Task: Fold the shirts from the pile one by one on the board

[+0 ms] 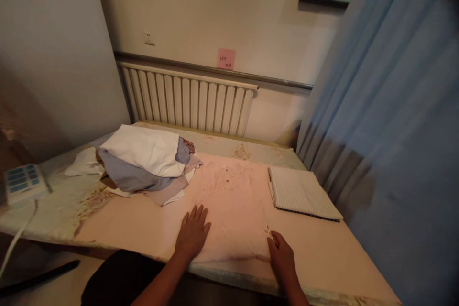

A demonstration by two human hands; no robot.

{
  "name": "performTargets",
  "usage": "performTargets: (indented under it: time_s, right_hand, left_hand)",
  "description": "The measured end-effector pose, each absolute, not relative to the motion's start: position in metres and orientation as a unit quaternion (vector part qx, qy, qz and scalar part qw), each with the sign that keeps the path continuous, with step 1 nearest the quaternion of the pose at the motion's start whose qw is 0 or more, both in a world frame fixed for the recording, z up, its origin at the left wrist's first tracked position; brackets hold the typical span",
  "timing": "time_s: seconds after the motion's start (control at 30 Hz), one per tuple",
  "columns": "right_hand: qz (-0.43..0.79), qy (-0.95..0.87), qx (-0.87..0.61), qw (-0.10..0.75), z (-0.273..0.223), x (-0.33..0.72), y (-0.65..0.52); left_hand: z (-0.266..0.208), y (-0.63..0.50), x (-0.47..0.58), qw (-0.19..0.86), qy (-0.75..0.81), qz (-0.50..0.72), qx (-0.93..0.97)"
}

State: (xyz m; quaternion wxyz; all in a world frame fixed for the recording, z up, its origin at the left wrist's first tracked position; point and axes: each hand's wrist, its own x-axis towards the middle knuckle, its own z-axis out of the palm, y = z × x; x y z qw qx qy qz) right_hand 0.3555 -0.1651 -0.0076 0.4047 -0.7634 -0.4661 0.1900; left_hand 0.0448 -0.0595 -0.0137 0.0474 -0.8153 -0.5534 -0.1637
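A thin pink cloth (pixel 238 215) with small cut-out flower patterns lies spread over a pink covering (pixel 315 248) of nearly the same colour. My left hand (pixel 193 230) presses flat on the cloth's left side, fingers stretched out. At the near right corner, my right hand (pixel 281 256) pinches the edge of the cloth between thumb and fingers. A folded striped cloth (pixel 303 192) rests to the right of it. On the left is a loose heap of fabrics, with a white cloth (pixel 145 148) on top and a grey-blue striped cloth (pixel 132 177) under it.
A white device with blue keys (pixel 26 182) and a cable sits at the table's left end. Behind the table are a radiator (pixel 190 100) and a wall with a pink note (pixel 225 59). A blue curtain (pixel 387 119) hangs along the right side.
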Motion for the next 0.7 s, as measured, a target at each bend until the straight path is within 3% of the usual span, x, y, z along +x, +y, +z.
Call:
performTargets:
  time_s: [0.7]
  right_hand:
    - [0.186,-0.465,-0.772,0.391,-0.0044,0.3541,-0.1653]
  left_hand:
    - [-0.014,-0.0599,0.0445,0.059,-0.551,-0.164,-0.816]
